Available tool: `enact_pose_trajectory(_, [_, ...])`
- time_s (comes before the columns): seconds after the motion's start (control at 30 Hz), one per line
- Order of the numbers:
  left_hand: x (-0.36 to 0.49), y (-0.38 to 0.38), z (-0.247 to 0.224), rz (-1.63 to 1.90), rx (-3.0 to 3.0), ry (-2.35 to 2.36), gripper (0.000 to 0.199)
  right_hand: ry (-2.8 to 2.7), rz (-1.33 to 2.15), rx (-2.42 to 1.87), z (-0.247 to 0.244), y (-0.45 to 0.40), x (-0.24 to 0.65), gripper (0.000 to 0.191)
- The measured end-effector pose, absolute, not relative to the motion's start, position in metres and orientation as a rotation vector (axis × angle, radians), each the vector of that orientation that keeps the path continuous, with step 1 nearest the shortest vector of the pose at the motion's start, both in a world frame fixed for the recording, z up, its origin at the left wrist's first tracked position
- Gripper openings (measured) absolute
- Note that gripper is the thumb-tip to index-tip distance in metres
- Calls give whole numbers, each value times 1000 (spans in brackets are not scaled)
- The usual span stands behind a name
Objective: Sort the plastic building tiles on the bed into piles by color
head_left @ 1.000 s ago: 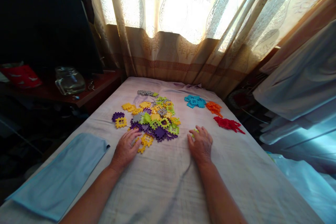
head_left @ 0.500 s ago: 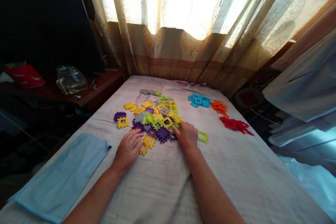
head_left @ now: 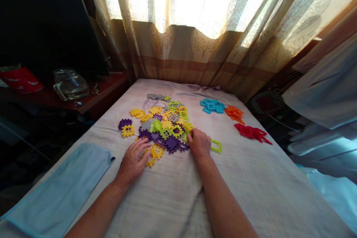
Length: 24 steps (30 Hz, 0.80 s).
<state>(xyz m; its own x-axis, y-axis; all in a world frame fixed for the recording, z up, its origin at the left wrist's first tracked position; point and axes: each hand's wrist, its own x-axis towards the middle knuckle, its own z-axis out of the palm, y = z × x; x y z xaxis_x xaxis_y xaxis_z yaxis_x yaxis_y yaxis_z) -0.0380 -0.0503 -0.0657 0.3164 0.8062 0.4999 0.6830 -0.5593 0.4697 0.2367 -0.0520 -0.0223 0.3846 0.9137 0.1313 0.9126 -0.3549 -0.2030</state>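
Observation:
A mixed pile of flat interlocking plastic pieces in purple, lime green, yellow and grey lies on the bed-like surface. My left hand rests at its near left side, fingers spread, touching or just above a yellow window-shaped piece. At the pile's right edge is my right hand, its fingers bent down and the thumb against the lime-green pieces. What lies under those fingers is hidden. A lime-green frame piece lies just right of this hand.
Blue pieces, orange pieces and red pieces form separate heaps at the right. Grey pieces lie at the back. A folded light-blue cloth is at left. A glass jug stands on a side table.
The view has shifted slightly. My right hand stays at the pile's right edge and my left hand at the yellow pieces, with hardly any movement.

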Motion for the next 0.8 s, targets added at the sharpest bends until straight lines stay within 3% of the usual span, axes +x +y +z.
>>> enact_pose_trajectory(0.27, [-40, -51, -64, 1078, 2388, 1379, 29, -1411, -82, -2182, -18, -55, 267, 21])
enact_pose_trajectory(0.57, [-41, -52, -62, 1113, 2312, 1388, 26, -915, 372, -1761, -36, -47, 312, 50])
enact_pose_trajectory(0.8, [-42, -52, -56, 1063, 2194, 1447, 28, -839, 495, -1989, -35, -74, 380, 33])
